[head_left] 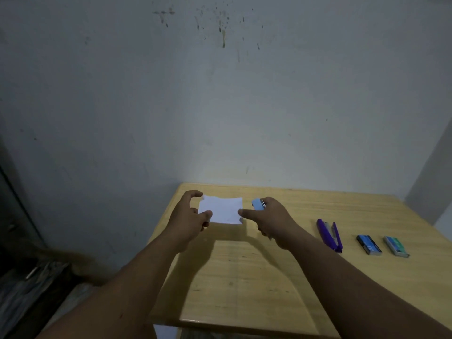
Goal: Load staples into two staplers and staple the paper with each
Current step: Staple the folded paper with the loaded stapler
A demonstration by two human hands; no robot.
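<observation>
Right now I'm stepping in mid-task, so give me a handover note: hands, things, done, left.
Left hand pinches the paper's left edge, above the table.
Right hand grips the blue stapler and touches the paper's right edge.
Purple stapler lies open at right, beside two staple boxes.
Done: cannot tell, no staple visible.
Left: staple with blue; load and use purple.

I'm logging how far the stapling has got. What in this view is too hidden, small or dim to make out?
- Light blue stapler: mostly covered by the right hand; whether it is loaded is hidden.
- Paper: any staple in it is too small to see; the left hand covers one edge.
- Purple stapler: lies open, but the staple channel is too small to read.
- Two staple boxes: printing illegible.
</observation>
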